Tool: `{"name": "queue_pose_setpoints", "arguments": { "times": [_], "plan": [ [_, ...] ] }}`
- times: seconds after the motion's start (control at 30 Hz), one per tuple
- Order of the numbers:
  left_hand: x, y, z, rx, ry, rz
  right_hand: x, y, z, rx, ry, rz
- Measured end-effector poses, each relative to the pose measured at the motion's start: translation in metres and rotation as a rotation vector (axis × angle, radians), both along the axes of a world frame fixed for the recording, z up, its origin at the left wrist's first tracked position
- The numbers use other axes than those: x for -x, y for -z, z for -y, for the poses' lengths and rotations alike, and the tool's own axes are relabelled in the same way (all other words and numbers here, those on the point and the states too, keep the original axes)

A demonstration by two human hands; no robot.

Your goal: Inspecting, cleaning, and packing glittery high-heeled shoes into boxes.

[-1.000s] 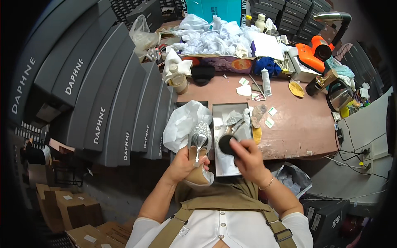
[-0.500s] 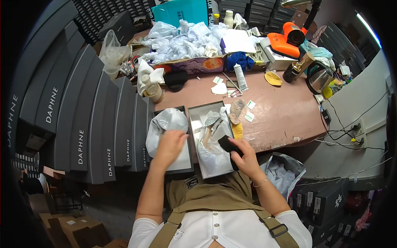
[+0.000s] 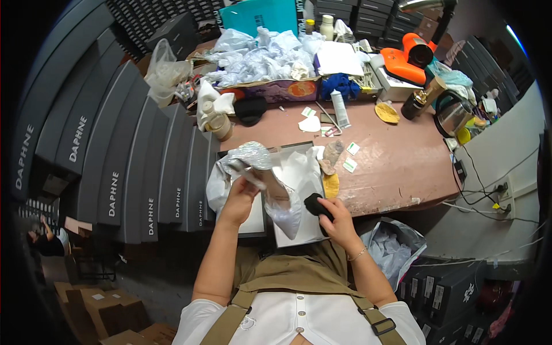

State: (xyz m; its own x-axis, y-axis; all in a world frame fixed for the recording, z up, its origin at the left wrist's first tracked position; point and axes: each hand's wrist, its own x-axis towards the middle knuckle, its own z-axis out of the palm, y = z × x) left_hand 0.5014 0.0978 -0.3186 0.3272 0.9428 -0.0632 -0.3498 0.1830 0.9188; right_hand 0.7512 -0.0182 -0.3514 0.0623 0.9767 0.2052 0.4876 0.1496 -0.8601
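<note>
My left hand (image 3: 239,201) grips a silver glittery high-heeled shoe (image 3: 279,195) by its strap or heel end and holds it up over two open shoe boxes. White stuffing fills the toe, which points toward me. In my right hand (image 3: 339,221) is a black cloth or pad (image 3: 316,205), beside the shoe and over the right box's edge. The right shoe box (image 3: 310,233) holds white tissue paper (image 3: 302,167). White tissue also lies in the left shoe box (image 3: 253,233), partly behind my left hand.
Stacked dark shoe boxes (image 3: 123,167) rise at the left. Along the table's back stands a carton of crumpled white paper (image 3: 259,54), near an orange device (image 3: 405,60). A white tube (image 3: 340,109) and yellow sponge (image 3: 387,112) lie on the tabletop. A bag (image 3: 391,247) hangs at right.
My left hand has lifted the silver shoe from the right box. My right hand with the black cloth has barely moved. The whole view has shifted slightly.
</note>
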Motion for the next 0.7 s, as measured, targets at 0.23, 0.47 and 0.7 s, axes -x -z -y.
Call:
{"name": "queue_pose_setpoints", "arguments": {
  "times": [0.23, 0.47, 0.7],
  "plan": [
    [0.015, -0.025, 0.039, 0.326, 0.036, 0.336, 0.017, -0.059, -0.012, -0.076, -0.056, -0.054],
    [0.029, -0.041, 0.068, 0.348, 0.546, 0.124, 0.029, -0.133, -0.041, -0.321, -0.345, 0.083],
    [0.048, -0.028, 0.084, 0.433, 0.605, 0.329, 0.061, -0.050, -0.010, -0.400, -0.555, 0.352]
  ]
}}
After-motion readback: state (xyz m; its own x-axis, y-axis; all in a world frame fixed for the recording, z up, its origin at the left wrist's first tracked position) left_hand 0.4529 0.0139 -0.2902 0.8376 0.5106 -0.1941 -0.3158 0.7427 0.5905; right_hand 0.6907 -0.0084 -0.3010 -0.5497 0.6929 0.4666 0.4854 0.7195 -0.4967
